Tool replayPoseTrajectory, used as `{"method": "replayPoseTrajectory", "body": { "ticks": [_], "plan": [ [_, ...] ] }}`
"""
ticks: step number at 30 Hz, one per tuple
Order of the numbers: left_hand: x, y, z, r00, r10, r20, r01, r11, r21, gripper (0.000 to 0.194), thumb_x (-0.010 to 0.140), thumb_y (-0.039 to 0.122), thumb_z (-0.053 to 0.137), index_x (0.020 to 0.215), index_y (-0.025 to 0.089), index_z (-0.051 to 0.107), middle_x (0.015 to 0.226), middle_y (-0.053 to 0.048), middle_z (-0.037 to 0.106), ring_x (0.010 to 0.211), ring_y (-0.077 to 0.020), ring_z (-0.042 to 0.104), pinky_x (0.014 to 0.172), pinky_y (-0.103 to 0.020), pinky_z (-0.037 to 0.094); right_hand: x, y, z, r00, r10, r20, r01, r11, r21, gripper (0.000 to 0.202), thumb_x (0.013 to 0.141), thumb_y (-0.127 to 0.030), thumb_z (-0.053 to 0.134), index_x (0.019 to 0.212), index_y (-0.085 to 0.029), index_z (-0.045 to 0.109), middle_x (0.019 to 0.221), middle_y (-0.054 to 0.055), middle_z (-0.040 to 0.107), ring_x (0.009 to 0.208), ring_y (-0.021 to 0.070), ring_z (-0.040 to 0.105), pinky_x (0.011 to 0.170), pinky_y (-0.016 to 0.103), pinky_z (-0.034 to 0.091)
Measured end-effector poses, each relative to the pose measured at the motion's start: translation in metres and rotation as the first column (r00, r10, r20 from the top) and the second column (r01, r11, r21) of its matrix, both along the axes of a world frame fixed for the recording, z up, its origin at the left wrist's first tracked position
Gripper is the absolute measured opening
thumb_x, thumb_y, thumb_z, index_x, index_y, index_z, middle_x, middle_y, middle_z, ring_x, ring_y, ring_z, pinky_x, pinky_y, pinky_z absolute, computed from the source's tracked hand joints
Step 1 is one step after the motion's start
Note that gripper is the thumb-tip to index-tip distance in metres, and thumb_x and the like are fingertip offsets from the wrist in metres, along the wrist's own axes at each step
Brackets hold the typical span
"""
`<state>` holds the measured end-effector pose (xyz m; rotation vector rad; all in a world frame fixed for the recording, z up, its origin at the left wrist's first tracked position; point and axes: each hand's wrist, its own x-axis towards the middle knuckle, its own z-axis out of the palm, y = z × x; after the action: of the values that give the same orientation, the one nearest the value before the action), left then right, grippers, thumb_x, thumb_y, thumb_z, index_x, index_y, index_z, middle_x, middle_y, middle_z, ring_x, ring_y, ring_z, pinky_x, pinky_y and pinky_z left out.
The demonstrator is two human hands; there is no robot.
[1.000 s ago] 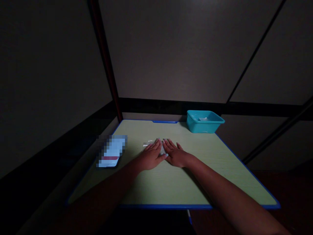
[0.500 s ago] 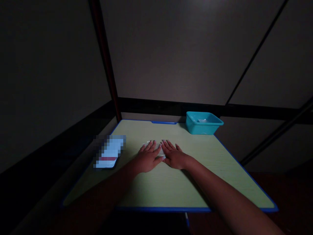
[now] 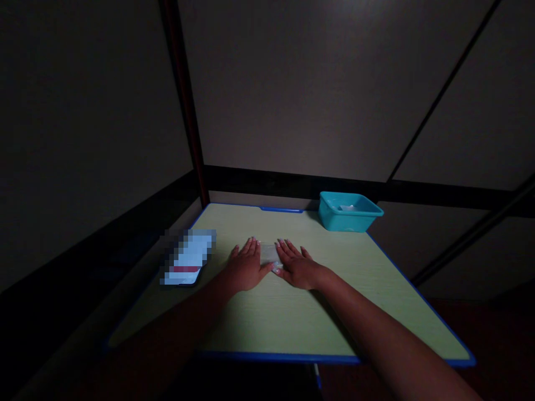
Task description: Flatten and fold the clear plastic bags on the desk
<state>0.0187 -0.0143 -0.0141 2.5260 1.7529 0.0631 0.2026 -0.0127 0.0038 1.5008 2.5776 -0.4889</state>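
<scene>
A thin, clear plastic piece (image 3: pixel 268 253), perhaps a small bag or film, lies flat in the middle of the table. My left hand (image 3: pixel 247 266) rests palm down over its left side, fingers stretched out. Over the right side lies my right hand (image 3: pixel 297 268), also flat with its fingers spread. The tips of both thumbs almost meet at the near edge of the plastic. Its outer parts are hidden beneath my hands, so I cannot tell its full size.
A turquoise plastic basket (image 3: pixel 350 221) with something whitish inside stands at the table's back right corner. On the left lies a phone (image 3: pixel 188 259) with a lit, blurred screen. The pale green table (image 3: pixel 276 323) has a blue edge, and walls rise behind and to the left.
My left hand has slid left, away from the right hand, and its fingers have drawn closer together. More of the plastic shows between them. My right hand stays almost in place.
</scene>
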Motion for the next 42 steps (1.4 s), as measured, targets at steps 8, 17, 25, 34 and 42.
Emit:
{"method": "replayPoseTrajectory", "body": {
  "ticks": [8, 17, 25, 34, 42],
  "plan": [
    [-0.0016, -0.0014, -0.0012, 0.993, 0.114, -0.011, -0.114, 0.993, 0.034, 0.079, 0.088, 0.061, 0.023, 0.139, 0.001, 0.029, 0.145, -0.024, 0.022, 0.137, -0.0319, 0.016, 0.107, -0.052, 0.017, -0.0006, -0.0008, 0.002, 1.0, -0.001, 0.008, 0.001, 1.0, 0.002, 0.081, 0.087, -0.064, 0.018, 0.146, -0.013, -0.004, 0.151, 0.007, -0.012, 0.138, 0.0238, -0.012, 0.108, 0.054, 0.003],
    [-0.0043, 0.001, 0.0043, 0.994, -0.084, 0.067, 0.083, 0.996, 0.023, 0.063, 0.091, 0.055, 0.026, 0.144, 0.02, 0.023, 0.151, -0.011, 0.01, 0.14, -0.0266, 0.007, 0.105, -0.058, 0.014, -0.0009, -0.0016, 0.0031, 1.0, -0.005, 0.017, 0.005, 1.0, -0.002, 0.081, 0.088, -0.061, 0.02, 0.146, -0.011, -0.003, 0.151, 0.007, -0.011, 0.138, 0.024, -0.012, 0.108, 0.055, 0.002],
    [-0.0011, -0.0009, -0.0021, 0.931, -0.338, 0.135, 0.342, 0.94, -0.009, 0.065, 0.092, 0.059, 0.018, 0.145, 0.021, 0.017, 0.15, -0.008, 0.017, 0.139, -0.0204, 0.014, 0.111, -0.046, 0.009, -0.0014, -0.0027, 0.0054, 0.999, 0.001, 0.053, -0.001, 1.0, 0.001, 0.075, 0.087, -0.043, 0.033, 0.147, -0.01, 0.002, 0.151, 0.009, -0.01, 0.138, 0.0245, -0.01, 0.108, 0.054, 0.005],
    [-0.0028, -0.0036, -0.0004, 0.965, -0.244, 0.1, 0.251, 0.966, -0.06, 0.074, 0.088, 0.065, 0.019, 0.145, 0.017, 0.019, 0.15, -0.014, 0.011, 0.139, -0.0269, 0.006, 0.109, -0.049, 0.012, -0.0002, -0.001, 0.0023, 0.999, 0.003, 0.047, -0.004, 1.0, 0.023, 0.074, 0.089, -0.049, 0.028, 0.147, -0.013, 0.0, 0.151, 0.008, -0.01, 0.138, 0.0245, -0.009, 0.108, 0.055, 0.006],
    [0.0006, -0.0036, 0.0054, 0.995, 0.038, 0.089, -0.039, 0.999, 0.002, 0.08, 0.087, 0.064, 0.023, 0.143, 0.006, 0.023, 0.149, -0.021, 0.015, 0.139, -0.032, 0.005, 0.107, -0.057, 0.008, 0.0013, -0.0009, 0.0005, 0.998, 0.003, 0.056, -0.005, 0.999, 0.04, 0.076, 0.089, -0.057, 0.021, 0.147, -0.013, -0.001, 0.151, 0.007, -0.008, 0.138, 0.0239, -0.01, 0.108, 0.055, 0.007]
  ]
}}
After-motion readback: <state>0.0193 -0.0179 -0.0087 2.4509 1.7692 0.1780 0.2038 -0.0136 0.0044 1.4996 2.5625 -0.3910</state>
